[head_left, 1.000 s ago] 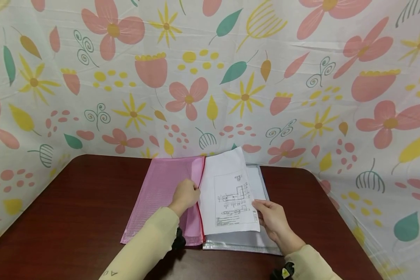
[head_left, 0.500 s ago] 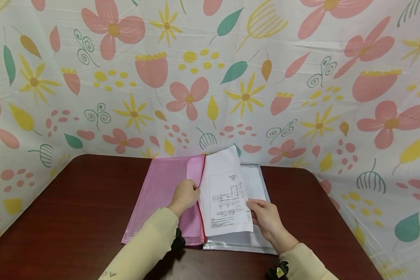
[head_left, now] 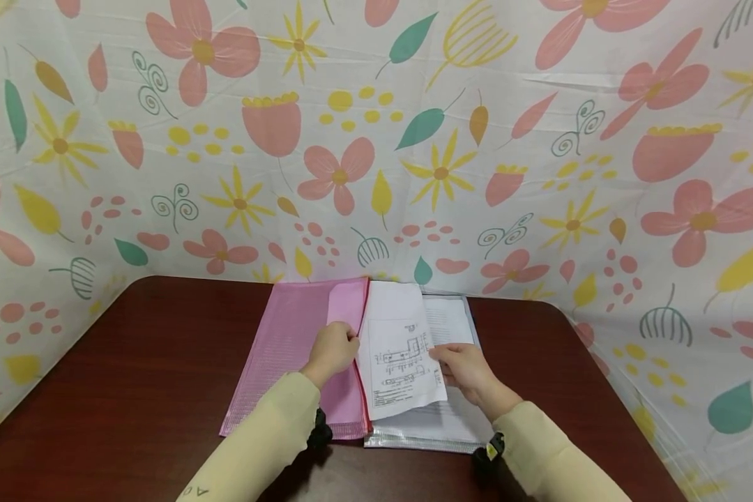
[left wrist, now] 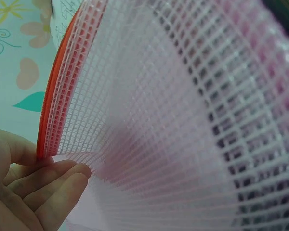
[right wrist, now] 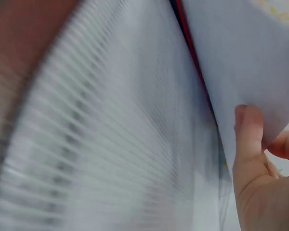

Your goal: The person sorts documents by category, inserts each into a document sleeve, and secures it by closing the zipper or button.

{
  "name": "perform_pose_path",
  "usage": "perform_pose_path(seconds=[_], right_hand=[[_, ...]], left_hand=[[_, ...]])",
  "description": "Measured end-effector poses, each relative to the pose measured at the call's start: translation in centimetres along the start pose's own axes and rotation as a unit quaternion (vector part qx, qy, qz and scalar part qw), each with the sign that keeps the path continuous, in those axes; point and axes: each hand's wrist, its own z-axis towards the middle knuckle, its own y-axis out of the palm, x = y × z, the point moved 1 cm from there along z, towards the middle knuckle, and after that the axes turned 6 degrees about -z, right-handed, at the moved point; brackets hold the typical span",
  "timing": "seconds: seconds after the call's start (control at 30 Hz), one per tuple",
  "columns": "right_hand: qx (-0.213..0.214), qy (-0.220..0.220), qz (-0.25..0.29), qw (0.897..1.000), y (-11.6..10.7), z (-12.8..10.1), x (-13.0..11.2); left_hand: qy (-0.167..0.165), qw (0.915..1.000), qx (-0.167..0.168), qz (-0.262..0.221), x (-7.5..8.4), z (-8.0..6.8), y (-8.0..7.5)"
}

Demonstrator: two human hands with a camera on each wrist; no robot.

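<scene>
A pink mesh zipper pouch (head_left: 288, 348) lies on the table with its red zipper edge (head_left: 362, 397) facing right. My left hand (head_left: 332, 351) pinches that edge; the left wrist view shows the thumb and fingers (left wrist: 62, 192) at the zipper and the mesh lifted. My right hand (head_left: 470, 373) pinches the right edge of a white sheet of paper (head_left: 389, 307) printed with a technical drawing. The sheet's left part is inside the pouch, showing through as a paler pink strip (head_left: 345, 300). In the right wrist view the thumb (right wrist: 250, 130) lies on the paper's plain back.
Under the sheet, to the right, lies a clear mesh pouch (head_left: 427, 440) with a grey edge, holding printed paper (head_left: 452, 314). Both pouches rest on a dark red-brown table (head_left: 132, 362). A flowered cloth (head_left: 351, 139) hangs along its back edge.
My right hand has moved left, sliding the sheet deeper into the pink pouch. The sheet's raised top corner has come down, and more of the clear pouch shows. My left hand stays in place.
</scene>
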Motion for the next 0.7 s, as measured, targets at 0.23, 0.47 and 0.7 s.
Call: perform_pose_path(seconds=[0.23, 0.47, 0.7], right_hand=[[0.004, 0.006, -0.044, 0.999, -0.5, 2.7, -1.2], [0.021, 0.024, -0.064, 0.997, -0.9, 4.4, -1.3], [0.04, 0.018, -0.078, 0.996, -0.9, 4.8, -1.1]], left_hand=[[0.013, 0.9999, 0.002, 0.001, 0.1, -0.1, -0.1], [0.026, 0.9996, 0.006, -0.004, 0.0, 0.0, 0.1], [0.022, 0.9997, 0.007, -0.007, 0.0, 0.1, 0.2]])
